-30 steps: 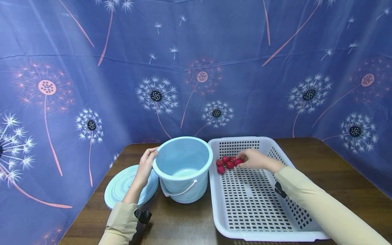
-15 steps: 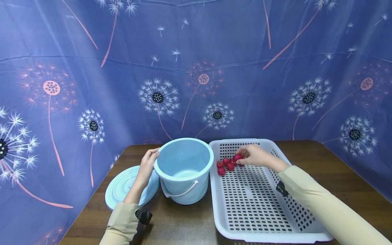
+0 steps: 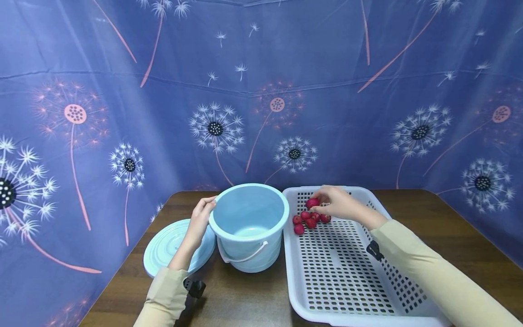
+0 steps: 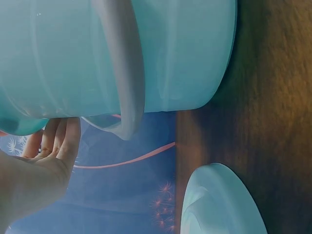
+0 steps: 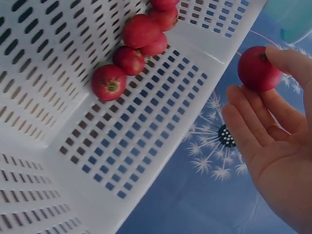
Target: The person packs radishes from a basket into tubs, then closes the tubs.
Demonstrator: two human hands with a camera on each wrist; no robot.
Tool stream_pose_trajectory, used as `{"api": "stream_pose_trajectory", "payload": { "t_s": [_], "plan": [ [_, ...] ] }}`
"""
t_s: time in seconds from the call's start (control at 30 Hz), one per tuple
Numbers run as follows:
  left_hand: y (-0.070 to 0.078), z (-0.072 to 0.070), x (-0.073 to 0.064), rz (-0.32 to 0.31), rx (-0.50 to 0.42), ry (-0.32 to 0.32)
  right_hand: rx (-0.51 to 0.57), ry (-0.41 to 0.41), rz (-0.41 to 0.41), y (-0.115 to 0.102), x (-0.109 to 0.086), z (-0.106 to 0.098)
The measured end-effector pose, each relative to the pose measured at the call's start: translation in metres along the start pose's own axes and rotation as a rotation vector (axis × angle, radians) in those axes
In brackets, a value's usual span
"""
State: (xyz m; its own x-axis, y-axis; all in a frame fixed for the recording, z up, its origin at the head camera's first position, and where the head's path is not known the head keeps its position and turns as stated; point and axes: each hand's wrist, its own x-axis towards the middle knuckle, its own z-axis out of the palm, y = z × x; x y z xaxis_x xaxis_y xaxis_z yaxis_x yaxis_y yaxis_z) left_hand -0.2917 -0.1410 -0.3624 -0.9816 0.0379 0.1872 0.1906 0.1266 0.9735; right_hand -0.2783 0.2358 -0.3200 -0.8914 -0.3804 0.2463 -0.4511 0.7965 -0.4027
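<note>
In the head view my left hand (image 3: 201, 218) grips the left rim of a light blue bucket (image 3: 250, 250). Its fingers lie against the outer wall in the left wrist view, while the thumb is mostly hidden. My right hand (image 3: 337, 202) pinches one red radish (image 3: 313, 203) between thumb and fingers, raised above the back of a white perforated basket (image 3: 289, 272). Several more radishes (image 3: 310, 223) lie clustered at the basket's back left, below that hand. The right wrist view shows the held radish (image 5: 259, 69) apart from the others.
A light blue lid (image 3: 163, 247) lies left of the bucket on the brown wooden table (image 3: 241, 299). The bucket's white handle (image 3: 247, 256) hangs down in front. A blue dandelion-print cloth (image 3: 351, 136) hangs behind the table.
My right hand has lifted the radish from the cluster and moved it up and slightly left. My left hand has stayed on the bucket's rim. The head view has shifted slightly.
</note>
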Motion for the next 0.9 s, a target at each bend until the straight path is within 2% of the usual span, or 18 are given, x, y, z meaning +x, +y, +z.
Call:
{"api": "stream_pose_trajectory", "payload": {
  "t_s": [0.27, 0.47, 0.9],
  "plan": [
    [0.0, 0.0, 0.001, 0.003, 0.004, 0.001, 0.017, 0.088, -0.066, -0.013, 0.011, -0.003],
    [-0.001, 0.0, 0.001, -0.002, 0.006, -0.002, 0.007, 0.095, -0.09, -0.022, 0.021, -0.005],
    [-0.001, 0.001, 0.001, 0.006, -0.009, 0.005, 0.063, 0.128, -0.173, -0.053, 0.04, -0.006]
  ]
}}
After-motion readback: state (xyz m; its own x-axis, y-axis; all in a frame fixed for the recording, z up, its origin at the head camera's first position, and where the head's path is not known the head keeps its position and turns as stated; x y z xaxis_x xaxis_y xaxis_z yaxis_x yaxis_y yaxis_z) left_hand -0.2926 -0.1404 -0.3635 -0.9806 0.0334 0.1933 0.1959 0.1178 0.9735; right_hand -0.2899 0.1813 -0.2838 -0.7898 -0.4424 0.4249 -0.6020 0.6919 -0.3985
